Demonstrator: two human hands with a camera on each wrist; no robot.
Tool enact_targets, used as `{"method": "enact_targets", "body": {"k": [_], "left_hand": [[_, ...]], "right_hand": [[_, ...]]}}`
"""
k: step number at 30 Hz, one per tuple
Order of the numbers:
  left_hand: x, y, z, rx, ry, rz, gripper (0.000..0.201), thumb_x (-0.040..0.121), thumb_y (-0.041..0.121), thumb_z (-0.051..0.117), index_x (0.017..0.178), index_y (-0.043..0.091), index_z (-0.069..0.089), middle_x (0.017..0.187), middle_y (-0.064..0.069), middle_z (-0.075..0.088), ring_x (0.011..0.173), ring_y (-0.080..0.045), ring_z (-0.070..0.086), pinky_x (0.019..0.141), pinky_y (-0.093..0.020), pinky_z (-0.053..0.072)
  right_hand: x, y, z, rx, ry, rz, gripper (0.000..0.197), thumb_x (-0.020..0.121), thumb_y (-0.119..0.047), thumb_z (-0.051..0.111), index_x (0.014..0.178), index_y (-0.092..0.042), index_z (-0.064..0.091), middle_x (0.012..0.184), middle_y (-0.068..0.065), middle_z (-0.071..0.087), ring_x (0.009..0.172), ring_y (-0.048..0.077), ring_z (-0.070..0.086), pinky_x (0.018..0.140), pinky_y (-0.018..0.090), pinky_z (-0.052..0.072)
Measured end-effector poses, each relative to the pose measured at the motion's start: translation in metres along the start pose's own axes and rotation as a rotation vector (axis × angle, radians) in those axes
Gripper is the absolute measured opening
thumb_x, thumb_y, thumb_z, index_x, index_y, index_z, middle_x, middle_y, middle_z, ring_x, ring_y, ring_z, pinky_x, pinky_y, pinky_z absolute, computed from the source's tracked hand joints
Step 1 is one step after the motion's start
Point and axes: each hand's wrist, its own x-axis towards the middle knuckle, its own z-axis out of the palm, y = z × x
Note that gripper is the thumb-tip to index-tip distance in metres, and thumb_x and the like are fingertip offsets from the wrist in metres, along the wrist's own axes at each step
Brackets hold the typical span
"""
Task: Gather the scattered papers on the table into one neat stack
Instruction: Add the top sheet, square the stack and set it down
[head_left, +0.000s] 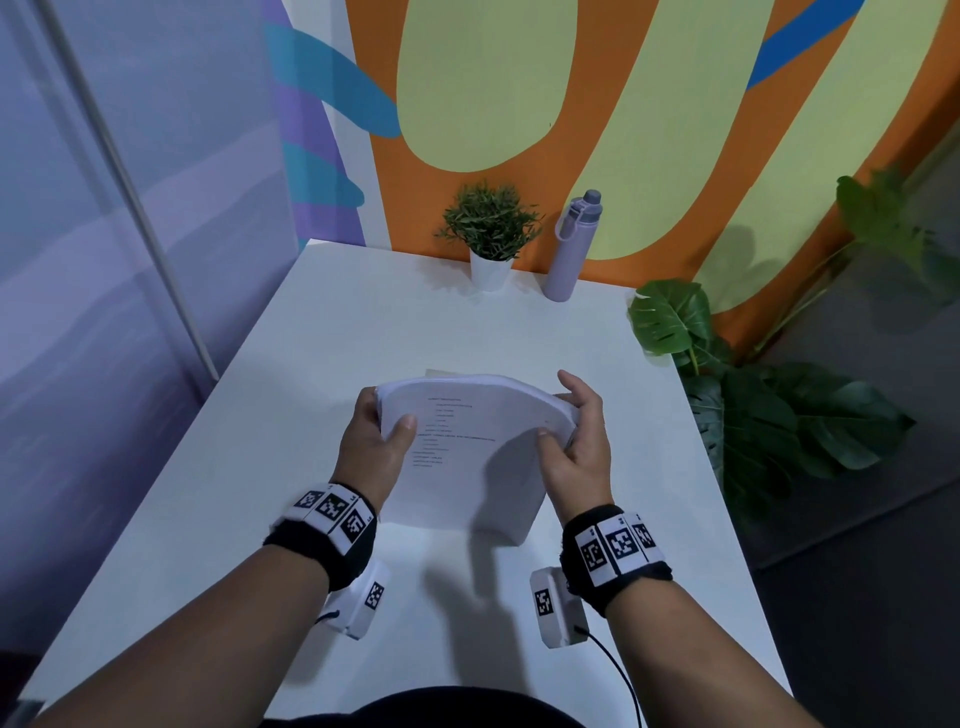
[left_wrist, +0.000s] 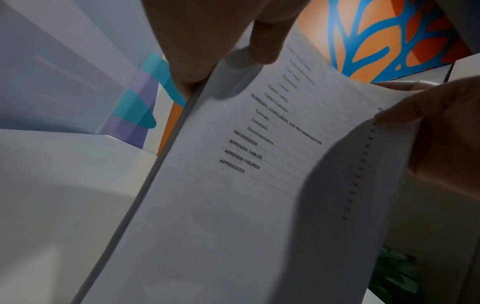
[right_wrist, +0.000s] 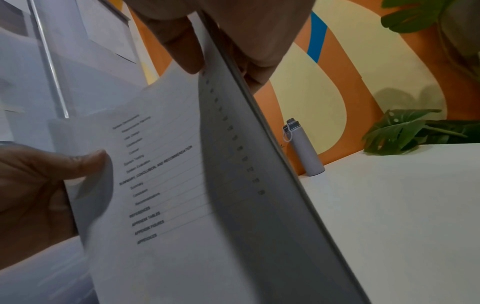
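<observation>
Both hands are on the stack of papers (head_left: 467, 447), which is held upright over the middle of the desk (head_left: 363, 322), bottom edge apparently resting on the desk surface, though contact is hidden by the sheets. The left hand (head_left: 376, 441) is curled round the left side edge, thumb on the printed front sheet, fingers behind. The right hand (head_left: 576, 441) is clamped likewise on the right side edge, thumb in front.

Handling, judged from the bow across the top: sheets are thin and limp, light as a bundle, no stiffness of their own. The top edge is seen arched between the two grips, so squeezing inward only buckles it more. Sheets are likely to slide against each other, handy for squaring, risky if grip is eased one-sided.

Best hold is judged to be mid-height on both long edges, loosely pinched, so the bundle can be tapped on the desk and edges lined up. Corners are easily creased.

One further sheet edge (head_left: 441, 372) seems to lie flat behind the stack; it cannot be told for sure. Plant pot (head_left: 489, 271) and bottle (head_left: 569, 260) stand well apart at the back edge.
</observation>
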Motion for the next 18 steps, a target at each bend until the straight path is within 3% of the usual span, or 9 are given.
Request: {"method": "enact_targets", "body": {"k": [4,6,9,12,14,16,18], "left_hand": [[0.000,-0.001,0.001,-0.025,0.003,-0.001,0.015,0.084,0.025,0.061,0.090,0.026,0.048,0.088,0.005,0.061,0.083,-0.018,0.060,0.075,-0.033,0.050],[0.000,0.001,0.001,-0.029,0.009,-0.015,0.014,0.086,0.027,0.060,0.090,0.025,0.047,0.087,0.005,0.061,0.083,-0.021,0.060,0.075,-0.034,0.050],[-0.001,0.006,0.001,-0.029,0.008,-0.013,0.013,0.087,0.023,0.059,0.093,0.021,0.048,0.085,0.007,0.059,0.079,-0.018,0.058,0.065,-0.026,0.049],[-0.003,0.010,0.002,-0.055,0.000,-0.021,0.019,0.083,0.016,0.065,0.094,0.020,0.049,0.083,0.009,0.059,0.074,-0.007,0.057,0.054,-0.014,0.044],[-0.003,0.009,0.001,-0.066,0.001,-0.034,0.023,0.079,0.015,0.069,0.093,0.021,0.053,0.084,0.008,0.061,0.073,-0.006,0.059,0.057,-0.016,0.044],[-0.002,0.008,0.001,-0.090,0.009,-0.041,0.022,0.077,0.016,0.072,0.090,0.024,0.056,0.084,0.007,0.064,0.075,-0.009,0.061,0.061,-0.020,0.045],[-0.001,0.008,-0.001,-0.109,0.003,-0.041,0.021,0.077,0.016,0.073,0.084,0.029,0.058,0.083,0.008,0.065,0.075,-0.010,0.062,0.062,-0.021,0.048]], "right_hand": [[-0.003,0.004,0.007,0.012,0.017,-0.020,0.060,0.076,-0.007,0.050,0.116,-0.050,0.039,0.120,-0.005,0.051,0.114,0.015,0.052,0.102,0.036,0.044],[-0.004,0.007,0.009,-0.010,0.033,-0.111,0.073,0.078,-0.001,0.049,0.126,-0.053,0.033,0.122,0.000,0.046,0.119,0.007,0.047,0.105,0.023,0.038],[0.001,0.012,0.008,-0.089,0.020,-0.195,0.070,0.081,0.008,0.043,0.137,-0.035,0.037,0.119,-0.001,0.043,0.119,-0.005,0.042,0.104,0.011,0.032],[0.003,0.013,0.006,-0.138,0.022,-0.207,0.055,0.082,0.009,0.039,0.132,-0.014,0.046,0.116,-0.014,0.041,0.114,-0.012,0.041,0.101,0.010,0.032],[0.004,0.010,0.007,-0.157,0.051,-0.208,0.050,0.083,0.008,0.039,0.129,-0.007,0.051,0.114,-0.013,0.043,0.112,-0.013,0.042,0.101,0.010,0.034],[0.004,0.003,0.008,-0.282,0.113,-0.274,0.051,0.080,0.004,0.039,0.128,-0.008,0.052,0.113,-0.005,0.048,0.114,-0.001,0.046,0.105,0.028,0.037],[0.004,-0.011,0.012,-0.597,0.154,-0.406,0.059,0.072,-0.004,0.040,0.129,-0.014,0.052,0.120,-0.002,0.050,0.124,0.017,0.043,0.111,0.052,0.025]]}}
